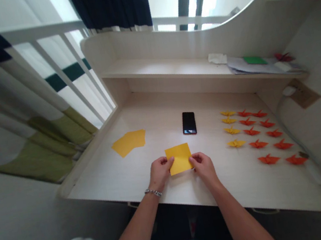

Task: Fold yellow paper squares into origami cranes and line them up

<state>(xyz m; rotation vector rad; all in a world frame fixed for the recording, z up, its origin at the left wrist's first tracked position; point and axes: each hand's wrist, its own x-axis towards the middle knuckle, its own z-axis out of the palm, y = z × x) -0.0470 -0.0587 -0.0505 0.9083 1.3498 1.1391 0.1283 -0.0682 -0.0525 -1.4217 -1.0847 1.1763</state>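
Observation:
A square sheet of yellow paper (180,158) is held up just over the desk, flat and unfolded as far as I can see. My left hand (160,173) pinches its left edge, thumb on top, and a chain bracelet circles that wrist. At the opposite edge, my right hand (203,167) grips the sheet between thumb and fingers. More yellow paper sheets (130,142) lie overlapping on the desk to the left. On the right stand yellow folded cranes (235,143) in one column, beside several orange-red folded cranes (258,144) in two columns.
Beyond the sheet, a dark phone (189,123) lies on the pale desk (107,187). A raised shelf (157,68) along the back bears papers (247,65) and a crumpled tissue (217,58). A cable (293,133) runs down the right wall. Curtains (21,107) hang at left.

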